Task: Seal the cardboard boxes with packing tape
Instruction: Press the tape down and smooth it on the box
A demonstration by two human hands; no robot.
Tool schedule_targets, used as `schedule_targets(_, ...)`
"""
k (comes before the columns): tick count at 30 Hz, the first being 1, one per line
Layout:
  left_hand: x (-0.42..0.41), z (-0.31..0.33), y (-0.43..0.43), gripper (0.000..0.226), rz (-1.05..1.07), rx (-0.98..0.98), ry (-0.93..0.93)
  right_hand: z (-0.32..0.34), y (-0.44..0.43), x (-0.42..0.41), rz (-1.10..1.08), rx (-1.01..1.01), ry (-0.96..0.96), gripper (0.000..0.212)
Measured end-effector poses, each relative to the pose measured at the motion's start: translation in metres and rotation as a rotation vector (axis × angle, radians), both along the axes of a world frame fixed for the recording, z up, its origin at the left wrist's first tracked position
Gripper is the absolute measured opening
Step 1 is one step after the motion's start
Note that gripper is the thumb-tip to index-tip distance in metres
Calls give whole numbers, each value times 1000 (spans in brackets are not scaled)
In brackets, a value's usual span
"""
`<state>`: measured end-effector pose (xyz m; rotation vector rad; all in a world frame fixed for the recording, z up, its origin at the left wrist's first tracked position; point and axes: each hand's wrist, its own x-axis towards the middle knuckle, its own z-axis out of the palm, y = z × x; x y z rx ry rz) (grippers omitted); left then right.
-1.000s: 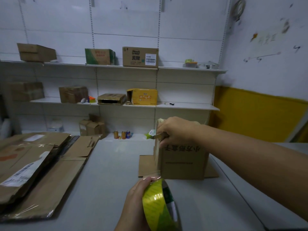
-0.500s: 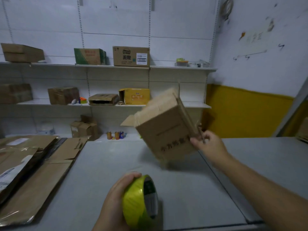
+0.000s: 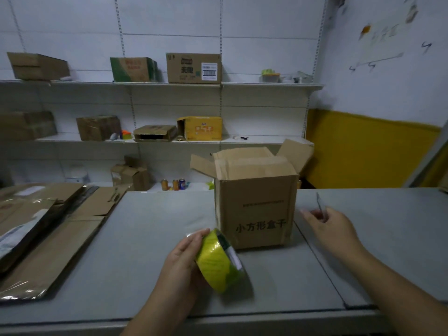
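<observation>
We judge the step in hand to be closing the top. The box (image 3: 257,209) stands upright in the middle of the table (image 3: 145,238) with its printed face towards us. Its top flaps (image 3: 253,166) are still loose: two lean inward, and the others stick up and out at the left and at the back right.

Our left hand (image 3: 181,265) is clamped on the yellow-green tape roll (image 3: 219,260), held low just in front of the box and not touching it. Our right hand (image 3: 332,229) is just right of the box and clear of it. It seems to pinch a thin grey strip (image 3: 320,206), too blurred for us to name.

Next, in our view, we need to fold the flaps flat, the short ones first. We then hold the seam shut with one hand, find the free end of the tape, and lay it along the seam and down both sides. The right hand may first have to put down what it holds.

Half a second ago the box was in the air, tilted, gripped at its edge by the right hand. Now it sits on the table and that hand has let go. A second ago it stood the other way up, print inverted, with the right hand on top. The roll has stayed in the left hand throughout, and the flattened cartons (image 3: 60,238) at the left have not moved.
</observation>
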<state>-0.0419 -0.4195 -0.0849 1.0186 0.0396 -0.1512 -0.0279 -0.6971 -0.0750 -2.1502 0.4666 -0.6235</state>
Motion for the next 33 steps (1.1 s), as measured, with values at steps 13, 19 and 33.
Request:
schedule_targets(13,-2,-7,15,28,-128,280,-169,19,132,-25,687,-83,-152,46)
schedule_targets(19,-3,-4,5,29,-120,117,-114,28,147,-7,798,51,-100,4)
schedule_targets(33,8,14,77,61,-156,514,-113,30,165,6,842,-287,-49,12)
